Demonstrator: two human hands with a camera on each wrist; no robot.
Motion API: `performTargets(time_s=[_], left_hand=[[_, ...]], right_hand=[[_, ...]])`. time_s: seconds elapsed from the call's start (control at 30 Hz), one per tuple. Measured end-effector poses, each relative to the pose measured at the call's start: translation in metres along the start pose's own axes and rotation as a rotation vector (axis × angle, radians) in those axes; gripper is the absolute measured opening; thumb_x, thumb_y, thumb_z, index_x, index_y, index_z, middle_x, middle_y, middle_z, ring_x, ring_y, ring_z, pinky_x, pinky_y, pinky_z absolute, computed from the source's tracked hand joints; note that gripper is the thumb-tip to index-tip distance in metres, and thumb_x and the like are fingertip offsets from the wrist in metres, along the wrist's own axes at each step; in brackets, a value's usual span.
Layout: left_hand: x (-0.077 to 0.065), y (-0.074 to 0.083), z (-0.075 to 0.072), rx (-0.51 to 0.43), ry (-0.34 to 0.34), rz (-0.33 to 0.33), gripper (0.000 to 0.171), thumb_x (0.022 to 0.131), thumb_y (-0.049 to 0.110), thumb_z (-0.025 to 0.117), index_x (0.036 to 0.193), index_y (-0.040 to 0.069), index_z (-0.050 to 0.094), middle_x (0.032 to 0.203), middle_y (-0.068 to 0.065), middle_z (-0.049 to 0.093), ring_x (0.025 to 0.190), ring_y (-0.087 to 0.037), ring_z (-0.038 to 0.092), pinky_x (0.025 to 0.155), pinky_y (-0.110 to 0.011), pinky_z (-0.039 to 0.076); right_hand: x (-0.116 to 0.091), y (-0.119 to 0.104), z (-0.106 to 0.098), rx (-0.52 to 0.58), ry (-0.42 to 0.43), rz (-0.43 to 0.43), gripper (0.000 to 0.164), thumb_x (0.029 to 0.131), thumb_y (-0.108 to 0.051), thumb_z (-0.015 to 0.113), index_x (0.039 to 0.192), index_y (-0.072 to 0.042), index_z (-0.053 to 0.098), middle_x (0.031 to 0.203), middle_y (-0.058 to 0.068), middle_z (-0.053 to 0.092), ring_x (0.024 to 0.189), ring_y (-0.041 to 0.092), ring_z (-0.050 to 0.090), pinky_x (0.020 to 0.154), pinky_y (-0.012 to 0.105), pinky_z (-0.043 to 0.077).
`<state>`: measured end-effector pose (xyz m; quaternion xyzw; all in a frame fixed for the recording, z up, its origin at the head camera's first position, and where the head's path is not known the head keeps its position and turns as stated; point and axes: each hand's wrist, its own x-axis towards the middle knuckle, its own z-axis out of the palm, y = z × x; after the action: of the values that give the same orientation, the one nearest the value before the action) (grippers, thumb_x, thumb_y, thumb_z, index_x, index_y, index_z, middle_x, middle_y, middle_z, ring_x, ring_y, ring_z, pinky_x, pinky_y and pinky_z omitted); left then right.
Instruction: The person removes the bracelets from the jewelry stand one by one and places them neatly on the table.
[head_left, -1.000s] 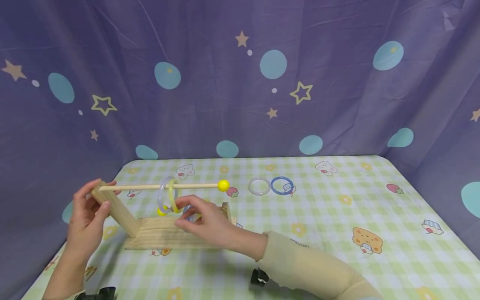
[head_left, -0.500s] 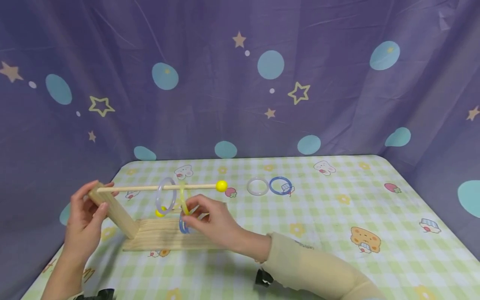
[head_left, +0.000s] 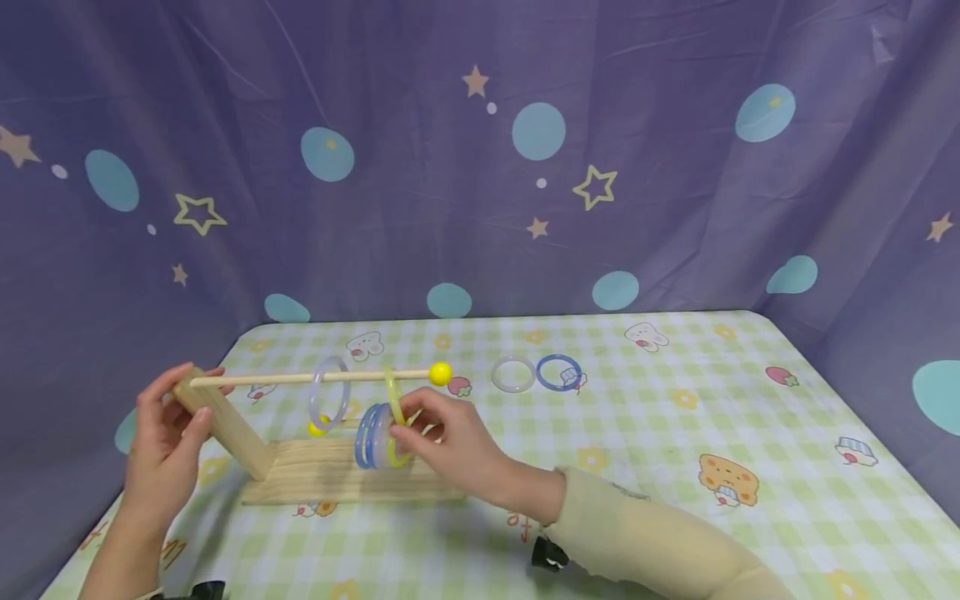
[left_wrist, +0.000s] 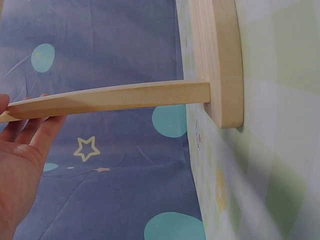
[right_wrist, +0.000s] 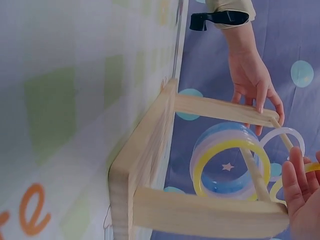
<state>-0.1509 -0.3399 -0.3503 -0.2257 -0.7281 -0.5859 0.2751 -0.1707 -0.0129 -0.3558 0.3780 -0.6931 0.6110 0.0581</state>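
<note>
My left hand point(head_left: 161, 454) grips the top of the left upright point(head_left: 234, 435) of a wooden stand point(left_wrist: 112, 97). From that upright a long dowel point(head_left: 262, 380) runs right to a yellow ball point(head_left: 441, 374). A pale lilac ring point(head_left: 315, 396) hangs on this dowel. Near the ball, my right hand point(head_left: 461, 442) pinches a yellow ring point(head_left: 392, 388) that also circles the dowel. Below, several blue, lilac and yellow rings point(right_wrist: 200, 167) hang together on the lower dowel point(right_wrist: 255, 175), partly hidden by my right hand in the head view.
A clear ring point(head_left: 493, 375) and a blue ring point(head_left: 538, 372) lie side by side on the checked tablecloth point(head_left: 637, 433), behind and right of the stand. A purple curtain point(head_left: 450, 208) rises behind the table. The wooden base point(head_left: 315, 483) sits on the cloth.
My right hand has slid the yellow ring rightward along the upper dowel, away from the lilac ring and toward the ball. My left hand keeps its grip on the upright.
</note>
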Motion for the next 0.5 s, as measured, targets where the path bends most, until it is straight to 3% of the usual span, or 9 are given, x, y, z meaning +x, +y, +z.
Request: performTargets(time_s=[0.3, 0.5], left_hand=[[0.001, -0.001, 0.001, -0.12, -0.012, 0.06, 0.051, 0.097, -0.015, 0.037, 0.145, -0.004, 0.025, 0.133, -0.006, 0.055, 0.115, -0.012, 0.058, 0.089, -0.015, 0.045], [0.0, 0.001, 0.002, -0.021, 0.005, 0.02, 0.05, 0.098, -0.013, 0.038, 0.145, -0.004, 0.024, 0.132, 0.0, 0.056, 0.114, -0.009, 0.058, 0.087, -0.014, 0.045]], right_hand=[[-0.006, 0.003, -0.013, -0.01, 0.013, -0.048, 0.011, 0.091, -0.001, 0.066, 0.101, 0.001, 0.062, 0.091, 0.012, 0.067, 0.066, 0.024, 0.066, 0.058, 0.025, 0.055], [-0.009, 0.003, -0.02, -0.016, 0.032, -0.057, 0.012, 0.09, 0.0, 0.067, 0.101, 0.002, 0.063, 0.09, 0.01, 0.068, 0.064, 0.02, 0.066, 0.06, 0.026, 0.055]])
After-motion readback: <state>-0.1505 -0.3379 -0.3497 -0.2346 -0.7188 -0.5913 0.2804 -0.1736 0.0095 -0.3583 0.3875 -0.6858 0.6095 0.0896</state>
